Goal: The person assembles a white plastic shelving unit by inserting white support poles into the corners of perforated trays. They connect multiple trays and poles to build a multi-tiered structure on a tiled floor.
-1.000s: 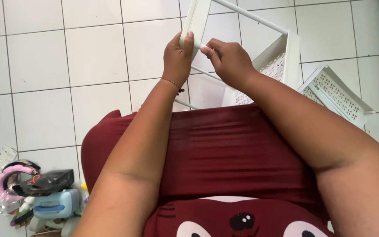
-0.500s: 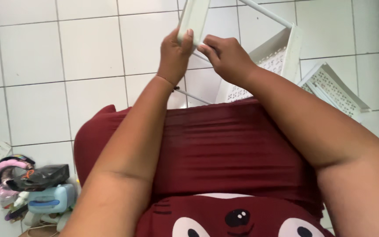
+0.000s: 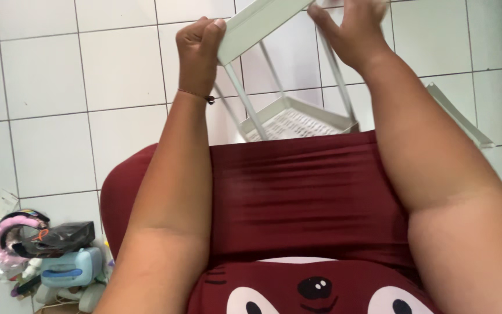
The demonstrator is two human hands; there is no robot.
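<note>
Two hands at work: both are up at the top of the frame on a pale green plastic rack [image 3: 289, 87], which the person holds above the lap.
Left hand [image 3: 200, 49]: closed in a fist round the end of the rack's upper tray [image 3: 260, 23], thumb on top, a thin dark bracelet at the wrist.
Right hand [image 3: 352, 29]: fingers curled over the far part of the same tray; its fingertips run off the top edge, so how tightly it grips cannot be told.
Change in the half second: the tray end in the left hand sits lower and more level than before, where it stood nearly upright between the two hands.
Change in the rack: its thin legs and the perforated lower tray [image 3: 297, 122] now show straight under the hands, just beyond the dark red skirt [image 3: 303, 192]; earlier that lower tray lay off to the right.
Reading of it: my guess is that the rack has been turned and drawn closer, so that it hangs squarely in front of the body with its legs set in the lower tray.
Where the rack is: off the white tiled floor [image 3: 59, 87], carried by both hands.
Loose part: another pale tray piece [image 3: 460, 116] lies on the floor to the right, near the right forearm.
Elsewhere: a heap of small things [image 3: 42, 250] lies at the lower left, well apart.
</note>
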